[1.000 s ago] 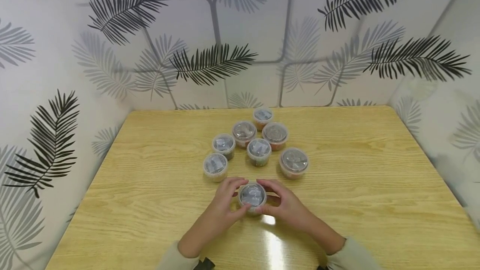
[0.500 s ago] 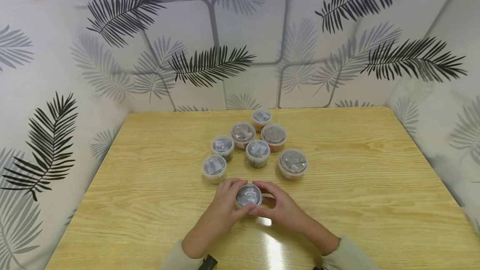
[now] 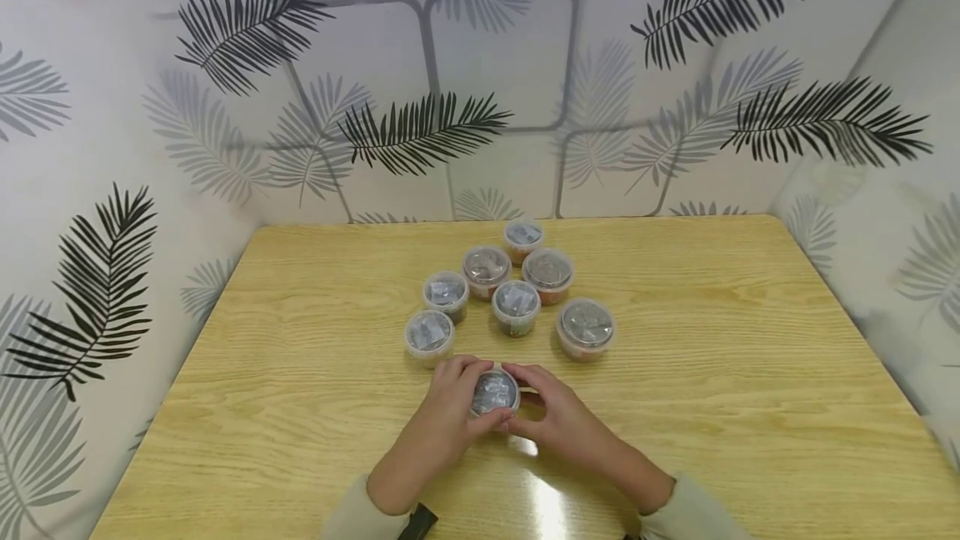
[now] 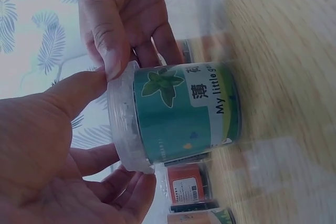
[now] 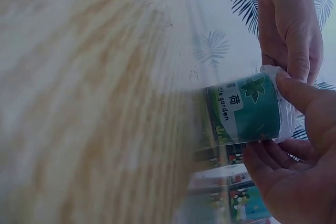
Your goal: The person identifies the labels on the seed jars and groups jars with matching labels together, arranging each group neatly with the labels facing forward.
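I have a small clear-lidded tub [image 3: 495, 392] between my two hands, low over the near middle of the wooden counter [image 3: 750, 373]. My left hand [image 3: 444, 419] curls round its left side, and my right hand [image 3: 558, 422] curls round its right side, so both are clamped on the same tub, with their fingertips close together at the rim. From the head view I cannot tell whether the tub's base touches the counter or is just above it.

In the left wrist view the tub [image 4: 176, 114] shows a green label with a leaf and the words "My little garden", and a cloudy plastic lid; my left thumb and my right thumb meet at the lid's edge. In the right wrist view the same green-labelled tub [image 5: 247, 108] is pinched at the lid end by my right thumb, with my left hand [image 5: 289, 19] on its far side.

Beyond my hands stands a cluster of seven more lidded tubs [image 3: 517, 300], arranged roughly in a V opening towards me, the nearest being one at the left [image 3: 429, 332] and a larger one at the right [image 3: 586, 326]. The farthest tub [image 3: 523, 234] sits near the back edge of the counter. Walls papered with a palm-leaf pattern [image 3: 420, 127] enclose the counter on three sides.
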{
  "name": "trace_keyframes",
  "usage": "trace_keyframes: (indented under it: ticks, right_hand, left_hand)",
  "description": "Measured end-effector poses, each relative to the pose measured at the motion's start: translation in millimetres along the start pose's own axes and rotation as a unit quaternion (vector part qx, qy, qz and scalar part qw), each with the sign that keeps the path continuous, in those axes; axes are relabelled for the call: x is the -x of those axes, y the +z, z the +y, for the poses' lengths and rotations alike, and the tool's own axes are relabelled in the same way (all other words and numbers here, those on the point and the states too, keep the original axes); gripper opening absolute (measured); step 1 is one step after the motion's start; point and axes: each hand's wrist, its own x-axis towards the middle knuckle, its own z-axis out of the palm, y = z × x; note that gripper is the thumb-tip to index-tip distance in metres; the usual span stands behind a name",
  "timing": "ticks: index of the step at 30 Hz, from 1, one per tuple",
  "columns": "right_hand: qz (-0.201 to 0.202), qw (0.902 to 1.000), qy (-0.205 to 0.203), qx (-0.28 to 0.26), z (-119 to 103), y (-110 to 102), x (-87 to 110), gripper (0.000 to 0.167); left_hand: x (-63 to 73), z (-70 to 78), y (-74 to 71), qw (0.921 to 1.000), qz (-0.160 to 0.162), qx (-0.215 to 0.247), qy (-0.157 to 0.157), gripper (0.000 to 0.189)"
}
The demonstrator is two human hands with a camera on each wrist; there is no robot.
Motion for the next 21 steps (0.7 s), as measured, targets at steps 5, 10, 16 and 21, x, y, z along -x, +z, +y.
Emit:
trace_keyframes:
  ticks: [5, 10, 16, 21]
  right_hand:
    - [-0.007, 0.9986, 0.016, 0.05, -8.0, -10.4, 0.4, 0.069]
    - [0.048, 0.9873, -0.015, 0.151, -19.5, -39.8, -3.4, 0.058]
    - [0.134, 0.9615, 0.002, 0.24, -18.5, -83.8, -9.5, 0.049]
    - [0.146, 0.9491, 0.041, 0.276, -5.1, -109.6, -13.5, 0.05]
  left_hand:
    - [0.5, 0.5, -1.0, 1.0, 0.0, 0.006, -0.004, 0.058]
    - [1.5, -2.0, -3.8, 1.0, 0.005, 0.006, -0.005, 0.057]
    - [7.9, -9.2, -11.6, 0.9992, -0.016, 0.028, -0.022, 0.057]
    - [16.9, -18.7, -19.5, 0.9989, -0.024, 0.029, -0.029, 0.057]
